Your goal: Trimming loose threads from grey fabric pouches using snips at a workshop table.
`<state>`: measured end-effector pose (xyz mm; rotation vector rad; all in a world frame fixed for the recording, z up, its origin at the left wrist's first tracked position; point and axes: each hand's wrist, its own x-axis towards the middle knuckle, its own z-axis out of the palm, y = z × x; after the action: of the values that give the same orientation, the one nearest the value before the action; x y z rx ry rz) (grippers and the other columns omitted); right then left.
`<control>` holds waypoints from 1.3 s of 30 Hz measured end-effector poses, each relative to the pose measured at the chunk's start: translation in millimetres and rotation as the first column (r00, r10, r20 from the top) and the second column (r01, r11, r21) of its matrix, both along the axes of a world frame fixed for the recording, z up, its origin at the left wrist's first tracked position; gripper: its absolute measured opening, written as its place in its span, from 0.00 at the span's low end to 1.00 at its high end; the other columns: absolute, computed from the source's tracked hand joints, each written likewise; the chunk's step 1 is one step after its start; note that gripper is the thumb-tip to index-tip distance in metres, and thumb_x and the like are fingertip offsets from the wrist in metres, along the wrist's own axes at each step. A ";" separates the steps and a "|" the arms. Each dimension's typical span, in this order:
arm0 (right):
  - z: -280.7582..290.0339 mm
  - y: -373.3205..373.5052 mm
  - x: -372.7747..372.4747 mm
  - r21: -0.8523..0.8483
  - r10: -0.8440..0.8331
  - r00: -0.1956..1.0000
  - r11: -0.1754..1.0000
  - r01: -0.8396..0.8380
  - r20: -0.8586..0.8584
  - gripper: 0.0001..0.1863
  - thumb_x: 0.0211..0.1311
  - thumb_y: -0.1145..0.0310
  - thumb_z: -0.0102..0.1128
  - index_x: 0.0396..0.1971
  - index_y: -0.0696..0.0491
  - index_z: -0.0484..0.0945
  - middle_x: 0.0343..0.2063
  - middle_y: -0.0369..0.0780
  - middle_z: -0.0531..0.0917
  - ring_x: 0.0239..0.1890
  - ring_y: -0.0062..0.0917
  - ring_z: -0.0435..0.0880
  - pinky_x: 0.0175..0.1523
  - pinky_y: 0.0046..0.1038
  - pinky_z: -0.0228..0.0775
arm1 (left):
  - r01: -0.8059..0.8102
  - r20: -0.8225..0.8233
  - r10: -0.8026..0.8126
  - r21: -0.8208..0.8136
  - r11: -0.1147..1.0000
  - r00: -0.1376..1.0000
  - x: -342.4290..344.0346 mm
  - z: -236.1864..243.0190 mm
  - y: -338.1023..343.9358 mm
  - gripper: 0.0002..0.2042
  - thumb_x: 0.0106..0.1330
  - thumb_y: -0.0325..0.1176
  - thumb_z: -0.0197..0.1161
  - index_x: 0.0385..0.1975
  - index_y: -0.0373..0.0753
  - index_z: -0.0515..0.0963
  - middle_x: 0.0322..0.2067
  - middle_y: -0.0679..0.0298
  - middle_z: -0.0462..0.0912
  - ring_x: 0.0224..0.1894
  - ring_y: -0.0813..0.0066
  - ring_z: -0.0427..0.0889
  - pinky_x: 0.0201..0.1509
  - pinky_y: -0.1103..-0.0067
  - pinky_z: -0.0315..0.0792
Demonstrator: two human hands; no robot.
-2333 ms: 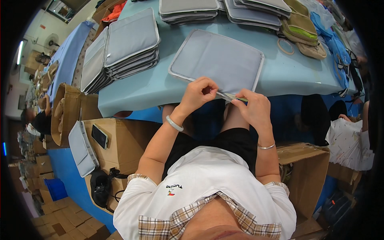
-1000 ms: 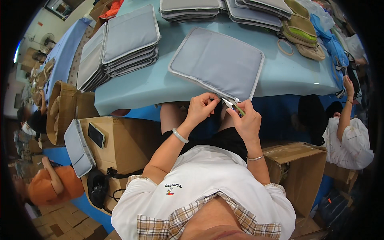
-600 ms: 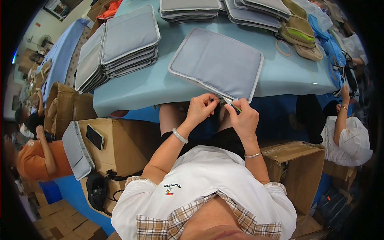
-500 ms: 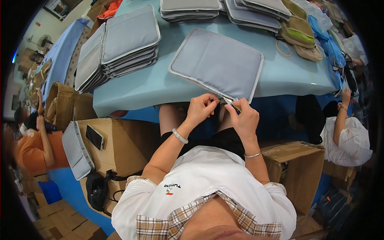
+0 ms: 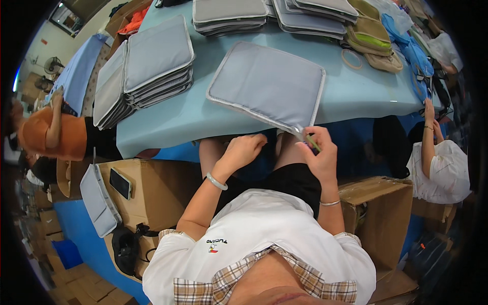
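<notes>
The right hand (image 5: 320, 152) pinches the snips (image 5: 312, 144) between thumb and fingers, the blades reaching ahead of the grip and to its left. The main sleeve (image 5: 267, 84), grey and pale-edged, lies flat on the table (image 5: 366, 96) just beyond the grip, its near right corner right by the blades; whether they touch the edge I cannot tell. The left hand (image 5: 246, 151) hovers left of the grip, apart from the sleeve — thumb and fingertips pressed together, anything as thin as a thread between them too small to make out.

I judge this sleeve to be partway through: the blades are at its edge, and it sits on no pile. Its upper face looks smooth, so what is left seems to lie along the edge nearest the grip.

Left of and beyond the grip stands the tall stack (image 5: 157, 56) of like sleeves, the leaning stack (image 5: 109, 84) against it; straight beyond are two far stacks (image 5: 229, 10). Which are finished and which waiting, the view does not settle. A lone sleeve (image 5: 99, 201) leans by the box (image 5: 152, 188), well left of the grip — its status unclear too.
</notes>
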<state>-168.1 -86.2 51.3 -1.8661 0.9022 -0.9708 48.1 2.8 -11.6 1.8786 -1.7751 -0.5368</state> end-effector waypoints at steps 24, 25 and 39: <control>-14.4 -46.0 -14.9 0.073 -0.217 0.951 0.976 0.206 0.219 0.09 0.59 0.72 0.65 0.35 0.59 0.75 0.21 0.33 0.74 0.24 0.13 0.65 0.30 0.17 0.61 | -0.006 -0.138 -0.113 -0.659 0.752 0.984 29.7 70.5 -41.5 0.09 0.54 0.19 0.66 0.34 0.37 0.80 0.42 0.61 0.84 0.53 0.59 0.80 0.62 0.63 0.66; -7.3 -46.0 -11.0 0.071 -0.200 0.943 0.980 0.188 0.267 0.09 0.60 0.72 0.64 0.35 0.59 0.75 0.21 0.32 0.74 0.25 0.12 0.66 0.30 0.17 0.61 | -0.050 -0.215 -0.124 -0.658 0.751 0.969 32.0 70.6 -41.0 0.09 0.54 0.17 0.66 0.34 0.36 0.79 0.42 0.60 0.84 0.53 0.59 0.80 0.61 0.64 0.67; 31.8 -65.0 53.9 0.031 -0.075 0.919 0.997 0.068 0.387 0.07 0.61 0.71 0.62 0.30 0.59 0.75 0.17 0.32 0.70 0.21 0.11 0.64 0.27 0.18 0.58 | -0.185 -0.421 -0.118 -0.611 0.769 0.899 33.6 73.6 -37.9 0.09 0.55 0.14 0.64 0.34 0.34 0.80 0.42 0.58 0.84 0.54 0.60 0.80 0.58 0.70 0.71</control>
<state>-114.2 -151.1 83.1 -1.5550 0.7353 -1.3176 81.7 -35.1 62.0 1.1858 -1.3713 -0.2508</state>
